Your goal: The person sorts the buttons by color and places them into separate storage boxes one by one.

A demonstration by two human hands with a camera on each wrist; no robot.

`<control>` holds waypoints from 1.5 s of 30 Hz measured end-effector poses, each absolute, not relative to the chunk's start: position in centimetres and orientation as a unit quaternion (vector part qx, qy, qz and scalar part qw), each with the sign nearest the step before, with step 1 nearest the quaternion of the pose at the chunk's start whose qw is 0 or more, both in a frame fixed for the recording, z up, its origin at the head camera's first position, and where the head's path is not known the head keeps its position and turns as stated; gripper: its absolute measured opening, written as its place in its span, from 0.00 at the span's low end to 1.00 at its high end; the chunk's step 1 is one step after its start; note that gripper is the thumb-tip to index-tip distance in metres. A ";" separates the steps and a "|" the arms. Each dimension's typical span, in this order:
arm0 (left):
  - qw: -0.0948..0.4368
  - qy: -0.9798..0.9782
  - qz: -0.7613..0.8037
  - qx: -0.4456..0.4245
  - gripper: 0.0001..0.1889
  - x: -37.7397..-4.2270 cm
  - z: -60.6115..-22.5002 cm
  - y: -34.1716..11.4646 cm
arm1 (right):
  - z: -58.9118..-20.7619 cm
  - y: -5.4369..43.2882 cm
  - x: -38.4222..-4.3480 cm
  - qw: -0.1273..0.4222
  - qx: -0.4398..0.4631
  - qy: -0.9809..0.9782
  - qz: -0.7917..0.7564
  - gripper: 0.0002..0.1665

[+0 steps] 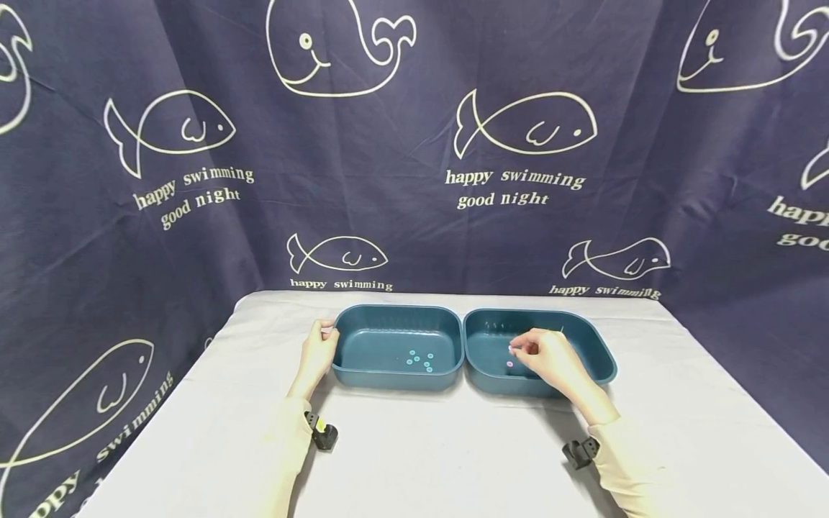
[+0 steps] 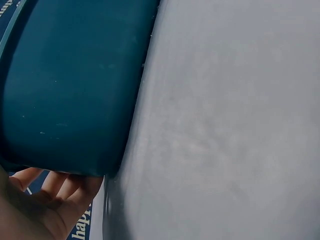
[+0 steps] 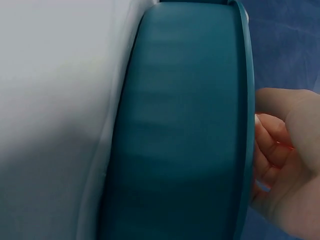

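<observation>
Two teal rectangular bins stand end to end on the table. In the head view, my left hand (image 1: 317, 354) rests at the outer left end of the left bin (image 1: 391, 380); its fingers (image 2: 80, 189) touch the end wall. Several small light-blue discs (image 1: 417, 358) with pale centres lie on that bin's floor. My right hand (image 1: 550, 356) is over the right bin (image 1: 596, 356), pinching a small pale pink disc (image 1: 511, 348) between thumb and fingertips. Another pink disc (image 1: 509, 364) lies below it. Part of the right bin's floor is hidden behind the hand.
A white cloth (image 1: 447, 446) covers the table. Dark blue fabric (image 1: 414, 208) with fish and whale drawings hangs behind and at the sides. The two bins almost touch at their inner ends. Each wrist wears a small black camera (image 1: 325, 436).
</observation>
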State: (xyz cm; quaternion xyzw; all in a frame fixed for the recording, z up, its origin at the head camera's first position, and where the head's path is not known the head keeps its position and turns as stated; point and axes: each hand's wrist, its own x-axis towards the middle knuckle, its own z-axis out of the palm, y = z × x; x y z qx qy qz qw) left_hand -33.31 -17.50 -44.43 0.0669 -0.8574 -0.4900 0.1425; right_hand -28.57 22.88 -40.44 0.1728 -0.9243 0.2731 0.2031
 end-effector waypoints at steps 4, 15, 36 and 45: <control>0.144 -0.858 -0.490 0.065 0.15 -33.3 -44.4 -17.6 | -40.7 23.2 -28.8 0.199 0.167 -0.927 0.272 0.03; 0.142 -0.856 -0.493 0.068 0.16 -33.2 -44.4 -17.6 | -40.9 24.2 -29.0 0.174 0.151 -0.939 0.257 0.04; 0.142 -0.857 -0.490 0.070 0.16 -33.2 -44.5 -17.5 | -41.5 25.1 -29.4 0.142 0.134 -0.946 0.257 0.02; 0.147 -0.855 -0.492 0.073 0.15 -33.3 -44.6 -17.5 | -41.6 25.2 -29.6 0.137 0.129 -0.948 0.256 0.03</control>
